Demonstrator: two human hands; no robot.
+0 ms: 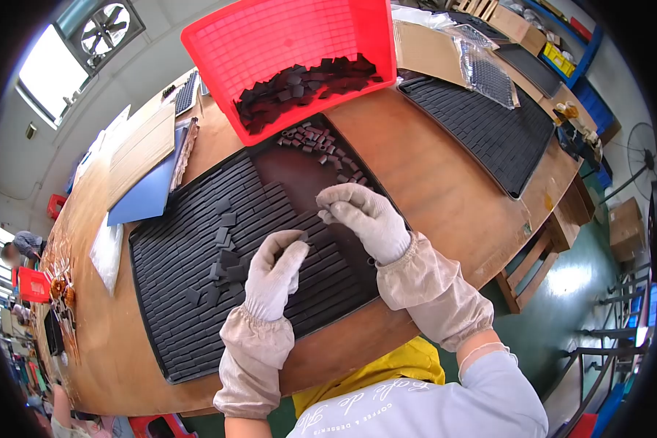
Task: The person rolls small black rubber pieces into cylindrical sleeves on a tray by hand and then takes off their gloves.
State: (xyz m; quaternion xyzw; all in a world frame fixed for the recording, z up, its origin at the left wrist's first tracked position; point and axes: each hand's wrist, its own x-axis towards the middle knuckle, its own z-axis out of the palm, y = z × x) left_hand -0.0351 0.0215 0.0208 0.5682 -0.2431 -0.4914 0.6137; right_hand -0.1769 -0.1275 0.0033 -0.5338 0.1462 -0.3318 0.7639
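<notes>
My left hand (276, 271), in a whitish glove, is over the filled rows of a large black tray (142, 292). Its thumb and fingers are pinched together, with a small dark piece (304, 236) showing at the tips. To the right, my gloved right hand (365, 217) is closed in a pinch above the tray; what it holds, if anything, is too small to make out. Rows of flat black pieces (197, 212) fill much of the tray, and several loose black squares (228, 259) lie on top. Small tube-like pieces (321, 142) are scattered on its bare reddish-brown part.
A red plastic basket (288, 33), tipped toward me, holds many black squares (299, 84) beyond the tray. Another filled black tray (482, 124) lies at the right. Cardboard sheets (142, 157) and a blue board (150, 193) lie at the left. A standing fan (641, 150) is beyond the table.
</notes>
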